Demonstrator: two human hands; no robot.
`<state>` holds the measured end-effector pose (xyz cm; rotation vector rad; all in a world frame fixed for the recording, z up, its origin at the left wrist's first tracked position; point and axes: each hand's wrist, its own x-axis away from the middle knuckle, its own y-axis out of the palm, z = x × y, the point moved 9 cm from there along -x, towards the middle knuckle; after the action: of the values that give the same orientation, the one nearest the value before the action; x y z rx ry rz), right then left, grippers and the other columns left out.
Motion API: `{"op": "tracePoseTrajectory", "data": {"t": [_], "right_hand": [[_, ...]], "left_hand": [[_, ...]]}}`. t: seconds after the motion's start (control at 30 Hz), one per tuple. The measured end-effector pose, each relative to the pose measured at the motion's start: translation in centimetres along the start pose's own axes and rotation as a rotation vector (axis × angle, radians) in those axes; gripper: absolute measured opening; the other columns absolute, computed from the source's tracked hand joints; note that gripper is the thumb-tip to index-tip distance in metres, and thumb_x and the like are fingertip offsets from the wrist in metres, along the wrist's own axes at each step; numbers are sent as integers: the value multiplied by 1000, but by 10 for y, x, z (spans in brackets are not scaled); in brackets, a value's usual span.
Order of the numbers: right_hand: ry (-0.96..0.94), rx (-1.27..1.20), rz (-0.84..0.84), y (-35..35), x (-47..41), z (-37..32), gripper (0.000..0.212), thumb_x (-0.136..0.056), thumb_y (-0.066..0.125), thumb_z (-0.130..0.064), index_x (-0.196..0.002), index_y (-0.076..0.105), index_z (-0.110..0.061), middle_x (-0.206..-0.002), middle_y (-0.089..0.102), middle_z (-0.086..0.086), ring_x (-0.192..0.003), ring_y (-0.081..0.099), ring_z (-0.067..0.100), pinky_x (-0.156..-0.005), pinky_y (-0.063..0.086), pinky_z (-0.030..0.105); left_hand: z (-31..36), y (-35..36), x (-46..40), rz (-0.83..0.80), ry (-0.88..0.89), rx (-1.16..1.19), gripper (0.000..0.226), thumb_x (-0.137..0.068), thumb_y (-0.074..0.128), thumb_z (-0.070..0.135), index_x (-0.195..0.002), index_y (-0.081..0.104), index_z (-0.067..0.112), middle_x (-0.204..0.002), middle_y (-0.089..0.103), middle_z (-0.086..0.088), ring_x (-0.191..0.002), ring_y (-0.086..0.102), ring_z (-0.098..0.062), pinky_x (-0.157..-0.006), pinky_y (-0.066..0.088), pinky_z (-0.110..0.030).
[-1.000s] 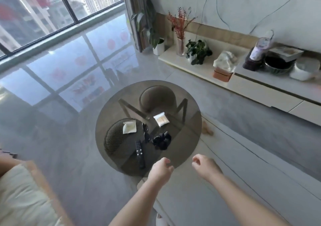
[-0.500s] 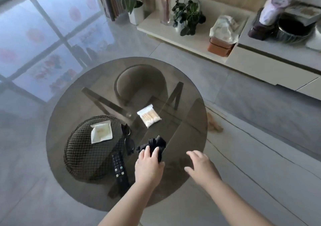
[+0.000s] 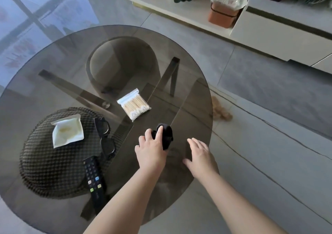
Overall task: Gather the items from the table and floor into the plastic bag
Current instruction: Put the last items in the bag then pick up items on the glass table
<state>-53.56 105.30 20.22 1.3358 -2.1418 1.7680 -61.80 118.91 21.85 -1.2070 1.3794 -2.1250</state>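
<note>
The black plastic bag (image 3: 166, 135) lies crumpled in a small wad on the round glass table (image 3: 53, 57), toward its near right edge. By the look of it, it is light, thin and limp, so it should crush and slide easily on smooth glass; pinching a bunched fold of the wad, then finding the mouth to open it, looks the surest way to take hold.

The left hand (image 3: 151, 153) rests on top of the bag, fingers (image 3: 159, 131) curling over the wad, thumb hidden; the grip looks to be closing on it, though how firmly cannot be told. The right hand (image 3: 201, 154) hovers just beside the bag, fingers spread and loosely straight, holding nothing.

Waiting on the table are a packet of cotton swabs (image 3: 133, 104), a pair of glasses (image 3: 106, 136), a remote control (image 3: 94, 178) and a white packet (image 3: 67, 131). On the floor beyond the table edge lies a small tan thing (image 3: 221, 111), too blurred to name.
</note>
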Motion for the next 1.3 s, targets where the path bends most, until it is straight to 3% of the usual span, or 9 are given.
{"op": "tracePoseTrajectory", "data": {"t": [0.17, 0.33, 0.53, 0.7, 0.8, 0.9, 0.97, 1.07, 1.3], "right_hand": [[5, -88, 30, -21, -9, 16, 65, -91, 58, -25, -147, 25, -18, -150, 35, -2, -139, 28, 17, -111, 29, 28], [131, -152, 140, -71, -33, 55, 57, -93, 55, -27, -144, 31, -22, -143, 43, 3, -129, 40, 23, -101, 38, 32], [161, -87, 278, -109, -75, 86, 50, -92, 53, -22, -140, 39, -16, -145, 38, 4, -129, 37, 26, -102, 36, 34], [196, -66, 224, -100, -104, 97, 64, -95, 50, -22, -150, 16, -22, -158, 14, 3, -145, 11, 26, -114, 24, 43], [263, -77, 169, -84, -112, 106, 68, -96, 47, -23, -151, 7, -27, -155, 23, 1, -143, 16, 26, -109, 31, 49], [400, -91, 189, -68, -102, 121, 48, -95, 48, -21, -142, 34, -21, -139, 46, 9, -130, 37, 29, -98, 39, 42], [488, -110, 247, -59, -88, 133, 28, -93, 47, -17, -120, 54, -14, -123, 56, 12, -118, 48, 31, -90, 43, 37], [548, -235, 248, -47, -67, 144, 17, -90, 48, -14, -101, 59, -9, -112, 63, 15, -106, 57, 33, -82, 45, 33], [553, -545, 276, -49, 3, 140, 23, -88, 59, -15, -109, 60, -7, -112, 65, 16, -104, 60, 33, -78, 43, 30]], "left_hand": [[56, 0, -16, -38, 101, 106, 79, -85, 62, 43, -147, 13, 41, -147, 20, -1, -124, 34, -25, -92, 42, -37], [76, 20, -28, -187, 11, 132, 73, -85, 65, 40, -144, 22, 44, -134, 26, -4, -117, 41, -25, -76, 43, -33], [76, 31, -39, -214, -1, 88, 86, -85, 67, 38, -145, 7, 50, -123, 30, -7, -107, 50, -27, -71, 41, -32], [75, 37, -41, -213, -18, 95, 87, -84, 68, 36, -145, 7, 51, -122, 30, -6, -106, 48, -26, -69, 40, -31], [75, 38, -44, -210, -12, 98, 87, -85, 68, 37, -144, 6, 52, -123, 29, -6, -107, 48, -25, -69, 40, -31], [75, 38, -44, -201, -1, 97, 87, -84, 68, 37, -145, 7, 51, -123, 30, -7, -107, 49, -26, -70, 40, -31], [75, 37, -44, -190, 0, 98, 86, -84, 67, 37, -145, 8, 51, -124, 30, -7, -106, 49, -27, -70, 40, -32], [75, 38, -44, -180, -10, 93, 85, -84, 67, 38, -145, 9, 50, -124, 31, -8, -107, 49, -28, -71, 39, -33], [71, 36, -14, -141, -15, 197, 75, -86, 65, 35, -146, 20, 41, -128, 32, -7, -114, 46, -28, -79, 44, -35]]}}
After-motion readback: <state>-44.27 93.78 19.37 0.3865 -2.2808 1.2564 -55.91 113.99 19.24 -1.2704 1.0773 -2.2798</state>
